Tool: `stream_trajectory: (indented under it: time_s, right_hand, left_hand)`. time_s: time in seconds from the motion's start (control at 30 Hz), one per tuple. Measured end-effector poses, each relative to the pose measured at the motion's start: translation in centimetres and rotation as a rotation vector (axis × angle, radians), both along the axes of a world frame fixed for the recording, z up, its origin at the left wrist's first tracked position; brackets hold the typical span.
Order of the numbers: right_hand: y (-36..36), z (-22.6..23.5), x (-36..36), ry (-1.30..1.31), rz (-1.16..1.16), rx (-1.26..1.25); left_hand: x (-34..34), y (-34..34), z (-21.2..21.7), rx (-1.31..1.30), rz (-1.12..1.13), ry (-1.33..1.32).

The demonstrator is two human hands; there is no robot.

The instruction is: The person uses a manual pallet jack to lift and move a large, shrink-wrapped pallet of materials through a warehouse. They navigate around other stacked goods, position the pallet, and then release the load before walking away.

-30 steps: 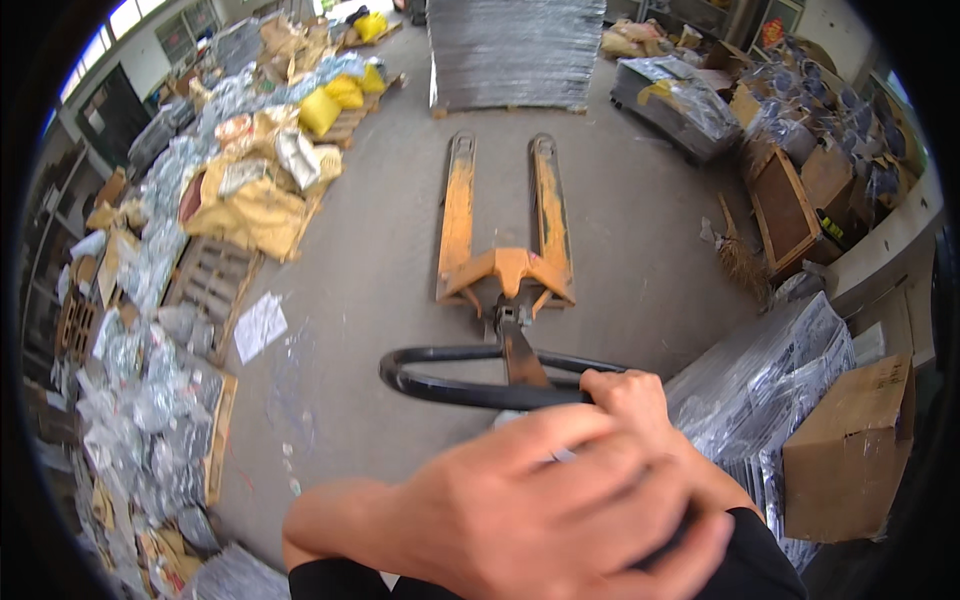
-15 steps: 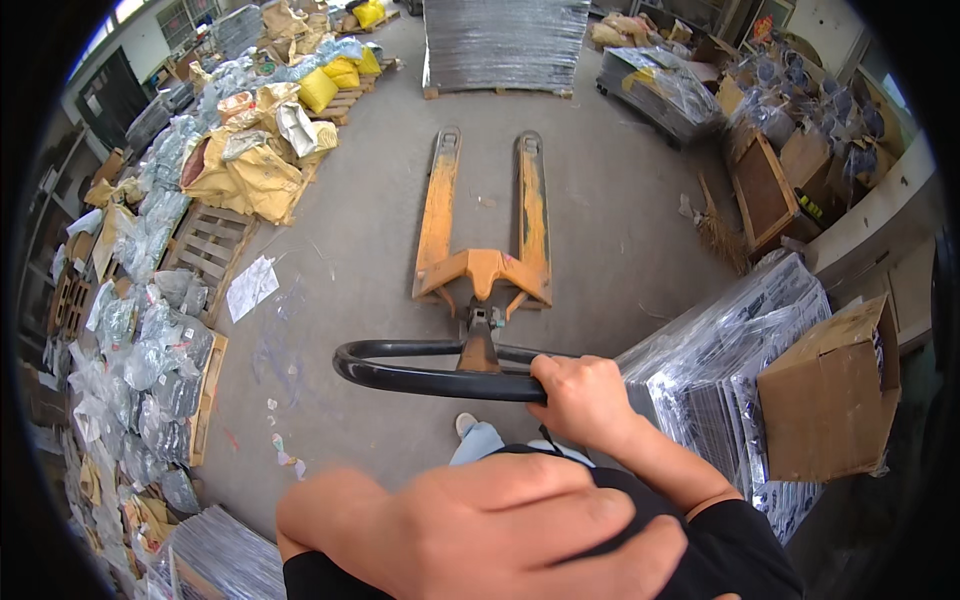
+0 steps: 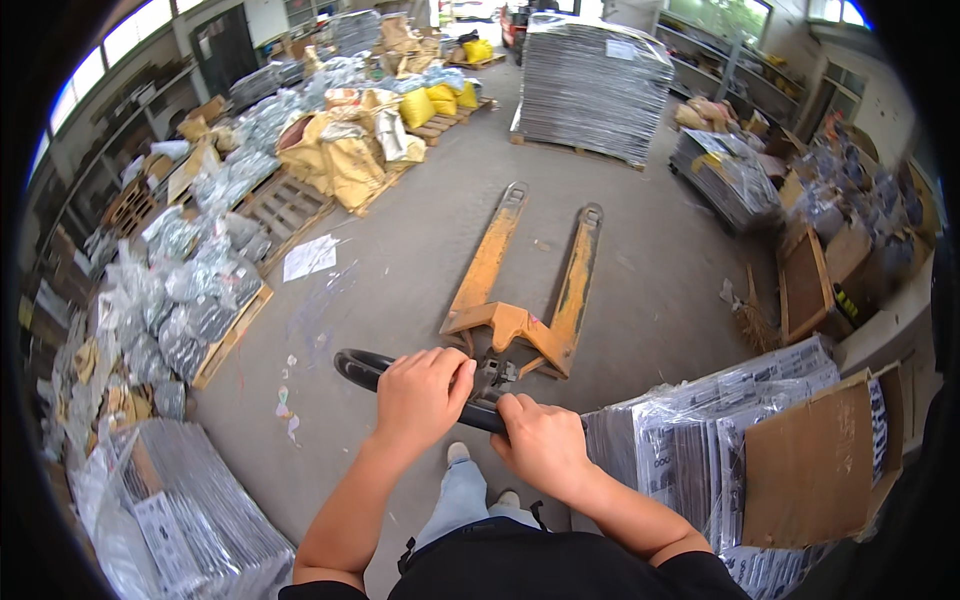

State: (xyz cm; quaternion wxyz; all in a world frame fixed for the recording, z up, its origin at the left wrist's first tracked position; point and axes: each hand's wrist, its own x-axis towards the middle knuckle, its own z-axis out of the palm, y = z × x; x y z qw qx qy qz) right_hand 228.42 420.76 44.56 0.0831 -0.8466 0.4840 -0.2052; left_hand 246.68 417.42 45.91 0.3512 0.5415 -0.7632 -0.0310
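Note:
Both of my hands grip the black loop handle (image 3: 366, 369) of a hand pallet truck in front of me. My left hand (image 3: 422, 392) wraps over the handle's left part, thumb lying toward the middle. Close beside it, my right hand (image 3: 540, 437) curls round the right part. Past the handle, the orange pallet truck (image 3: 510, 322) rests on the floor, its two worn forks (image 3: 575, 275) pointing away and slightly right, with nothing on them.
A tall wrapped stack (image 3: 590, 90) stands on a pallet beyond the forks. At my right are a film-wrapped stack (image 3: 690, 440) and a cardboard box (image 3: 810, 465). Bagged goods (image 3: 190, 310) on pallets line the left; another wrapped stack (image 3: 200, 510) sits near left. A broom (image 3: 752, 320) lies right.
My left hand has come from close in front of me onto the handle. The view has tilted up, and the truck now appears turned, its forks angled rightward.

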Motion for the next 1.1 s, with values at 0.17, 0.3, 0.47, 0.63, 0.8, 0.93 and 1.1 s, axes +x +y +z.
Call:
stream_trajectory:
  time_s: [0.17,0.3,0.47,0.63,0.8,0.93,1.1]
  right_hand:
    - [3.4,0.0,0.6,0.011,0.017,0.049]
    - [5.4,0.4,1.5,0.04,0.035,0.129]
    - [7.8,0.7,2.6,0.044,-0.076,0.076]
    - [8.9,-0.5,5.1,0.136,-0.115,0.045]
    - [11.2,2.6,11.6,0.346,-0.257,0.229]
    - [10.9,0.7,13.8,0.266,-0.142,0.266]
    - [9.0,0.6,18.2,-0.022,0.171,0.816]
  left_hand:
    - [0.4,3.4,-1.4,-0.032,0.007,-0.005]
    - [1.6,6.3,-1.5,-0.094,0.036,0.018]
    - [2.2,7.7,-2.9,-0.122,-0.091,0.138]
    - [5.1,8.9,-4.2,-0.173,-0.189,0.11]
    - [9.9,9.2,-5.0,-0.143,-0.291,0.125]
    - [12.4,8.2,-6.7,-0.059,-0.379,0.15]
    - [19.1,11.3,-7.9,-0.2,-0.225,0.229]
